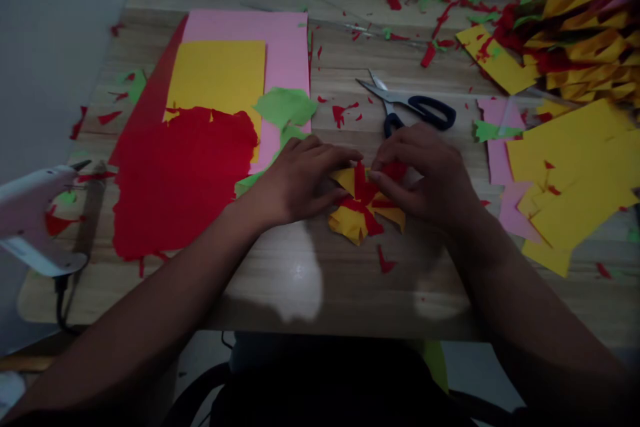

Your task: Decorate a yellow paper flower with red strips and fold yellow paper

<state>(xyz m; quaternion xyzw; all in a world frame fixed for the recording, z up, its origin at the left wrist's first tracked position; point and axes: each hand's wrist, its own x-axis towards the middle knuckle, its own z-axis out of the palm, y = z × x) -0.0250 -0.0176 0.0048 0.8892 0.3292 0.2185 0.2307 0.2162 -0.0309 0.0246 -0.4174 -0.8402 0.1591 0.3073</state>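
A small yellow and red paper flower (pixel 363 203) lies on the wooden table between my two hands. From its left side, my left hand (pixel 313 177) reaches over with curved fingers, its fingertips at the yellow and red petals. My right hand (pixel 425 177) is bent round the upper right of the flower, thumb and index finger closed together near its centre; red paper shows beneath the fingers. Whatever is between that thumb and finger is too small and dark to make out. Scissors (pixel 407 103) with dark blue handles lie partly spread just beyond my right hand.
Red paper (pixel 180 180), yellow paper (pixel 217 73), pink paper (pixel 287 53) and green paper (pixel 285 105) lie left. A glue gun (pixel 37 217) stands at the left edge. Yellow sheets (pixel 580 180) and a paper bundle (pixel 585 40) lie right, with scraps around.
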